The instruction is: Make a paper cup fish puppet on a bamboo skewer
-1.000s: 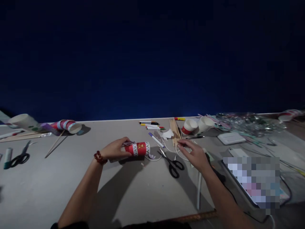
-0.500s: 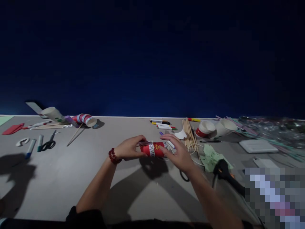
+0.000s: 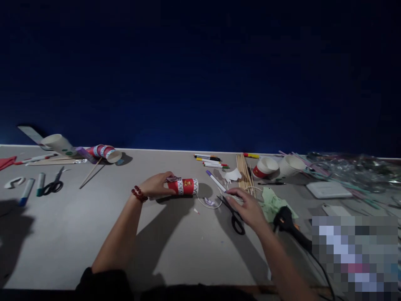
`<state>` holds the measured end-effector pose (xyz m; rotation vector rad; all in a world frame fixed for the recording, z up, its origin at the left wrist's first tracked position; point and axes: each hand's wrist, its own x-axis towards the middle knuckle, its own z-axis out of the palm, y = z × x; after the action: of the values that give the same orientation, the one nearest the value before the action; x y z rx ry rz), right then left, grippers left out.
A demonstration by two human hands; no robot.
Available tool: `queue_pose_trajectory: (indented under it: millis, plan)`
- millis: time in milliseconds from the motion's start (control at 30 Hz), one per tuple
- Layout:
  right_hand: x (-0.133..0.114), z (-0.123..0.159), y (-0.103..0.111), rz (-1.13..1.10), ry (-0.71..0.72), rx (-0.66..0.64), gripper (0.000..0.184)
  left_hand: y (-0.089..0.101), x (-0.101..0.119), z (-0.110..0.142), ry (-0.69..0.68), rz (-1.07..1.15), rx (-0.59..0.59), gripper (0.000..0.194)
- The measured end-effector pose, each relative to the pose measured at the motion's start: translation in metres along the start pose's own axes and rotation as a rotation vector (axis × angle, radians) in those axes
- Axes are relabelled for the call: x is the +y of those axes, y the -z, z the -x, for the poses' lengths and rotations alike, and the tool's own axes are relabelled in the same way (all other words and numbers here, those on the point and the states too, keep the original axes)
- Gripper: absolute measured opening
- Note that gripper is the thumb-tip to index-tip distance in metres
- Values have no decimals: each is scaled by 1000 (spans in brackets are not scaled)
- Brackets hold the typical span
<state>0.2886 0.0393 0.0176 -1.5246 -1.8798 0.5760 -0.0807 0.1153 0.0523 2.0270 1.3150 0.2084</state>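
Note:
My left hand (image 3: 156, 185) is closed around a red paper cup (image 3: 188, 187) lying on its side. The cup has white bands with a dark zigzag pattern and a gold figure. My right hand (image 3: 249, 207) is apart from it, its thumb and forefinger curled close together beside a white cord (image 3: 210, 207). Whether the cord lies between those fingertips cannot be made out. The tip of a purple-capped marker (image 3: 215, 181) lies by them. Black-handled scissors (image 3: 238, 225) rest just below the right hand, and a cut white paper piece (image 3: 233, 174) lies beyond it.
Several wooden sticks (image 3: 245, 175) and markers (image 3: 211, 162) lie behind. Paper cups (image 3: 267, 167), green paper (image 3: 272, 202), a black glue gun (image 3: 285, 219) and a white box (image 3: 328, 190) are rightward. Another decorated cup (image 3: 105, 153) and scissors (image 3: 54, 186) lie leftward.
My right hand went from beside the cord to the cup's right end, fingers spread, then back rightward to the cord. My left hand keeps the cup, which shifted right, then back left.

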Motion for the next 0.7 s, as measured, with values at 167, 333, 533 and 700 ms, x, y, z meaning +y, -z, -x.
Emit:
queue_pose_trajectory:
  millis: [167,333,533,700]
  plan:
    - [-9,-1,-25,144,93,-215,18,-5,-1,-4,-28,26,-18,57]
    - [-20,-13,-48,402,131,-309,18,-4,-2,-3,-50,38,-25,56]
    - [-16,-19,-52,401,177,-337,8,-4,-4,-3,-87,46,-12,55]
    - [-15,-17,-53,336,163,-313,4,-6,-5,-3,-90,48,0,52]
